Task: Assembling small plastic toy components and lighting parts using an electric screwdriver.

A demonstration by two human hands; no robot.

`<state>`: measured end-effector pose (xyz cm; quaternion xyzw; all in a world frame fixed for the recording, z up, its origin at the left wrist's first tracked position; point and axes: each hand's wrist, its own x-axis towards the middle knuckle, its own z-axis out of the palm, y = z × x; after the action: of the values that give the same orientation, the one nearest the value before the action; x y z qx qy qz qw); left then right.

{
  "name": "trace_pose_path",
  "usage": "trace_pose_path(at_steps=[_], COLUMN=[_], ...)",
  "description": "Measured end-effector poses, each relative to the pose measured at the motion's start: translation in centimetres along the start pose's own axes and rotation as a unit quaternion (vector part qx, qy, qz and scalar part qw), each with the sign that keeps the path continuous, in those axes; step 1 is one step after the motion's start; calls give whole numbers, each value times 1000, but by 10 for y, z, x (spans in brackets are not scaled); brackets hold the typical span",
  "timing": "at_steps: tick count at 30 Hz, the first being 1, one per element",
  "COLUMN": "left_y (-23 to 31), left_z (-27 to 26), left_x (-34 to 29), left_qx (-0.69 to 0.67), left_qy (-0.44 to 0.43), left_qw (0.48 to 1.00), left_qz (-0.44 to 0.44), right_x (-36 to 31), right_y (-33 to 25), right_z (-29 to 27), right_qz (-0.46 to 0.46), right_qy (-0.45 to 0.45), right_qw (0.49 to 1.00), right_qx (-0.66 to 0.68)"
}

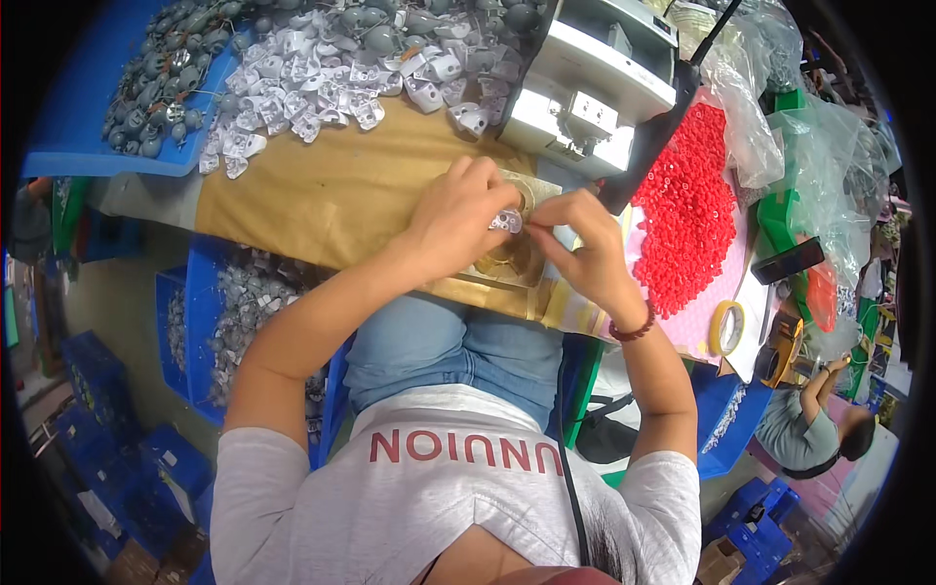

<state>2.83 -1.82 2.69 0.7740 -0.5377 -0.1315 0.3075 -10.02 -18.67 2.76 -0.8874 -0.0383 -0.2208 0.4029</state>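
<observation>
Metal block [512,268]: my landmark. Over it: white part [505,221], pinched in the left hand [456,216]; right hand [589,244] beside it, thumb and finger together, contents I cannot tell. Risk, I judge: a slack pinch could drop the part. Further off, wearer's side of the block: grey shirt [419,507], bold red capitals [466,448] across the front.

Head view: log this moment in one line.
left hand: holds white part; right hand: beside it, grip unclear; beneath: brass-coloured fixture; rightward: red pieces; beyond: piled white parts
</observation>
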Motion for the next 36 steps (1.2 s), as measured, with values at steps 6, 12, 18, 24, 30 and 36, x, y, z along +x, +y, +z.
trace_pose_path(at_steps=[6,12,18,24,30,36], left_y=[-30,-122,-132,-61,11,24], left_z=[-24,-71,-87,-122,-88,-53], left_x=[12,58,71,57,23,-21], left_qx=[-37,272,244,-185,-252,-18], left_qy=[88,272,289,278,195,201], left_qw=[995,923,924,941,947,970], left_qz=[26,4,48,-60,-54,133], right_x=[1,-6,-6,13,46,46], right_y=[8,-1,-6,-15,-56,-50], right_z=[24,26,20,-2,5,1], right_qz=[-122,-97,-42,14,191,245], right_qy=[-23,-30,1,83,42,29], right_qw=[976,971,989,996,901,885], right_qx=[-180,-218,-144,-15,388,394])
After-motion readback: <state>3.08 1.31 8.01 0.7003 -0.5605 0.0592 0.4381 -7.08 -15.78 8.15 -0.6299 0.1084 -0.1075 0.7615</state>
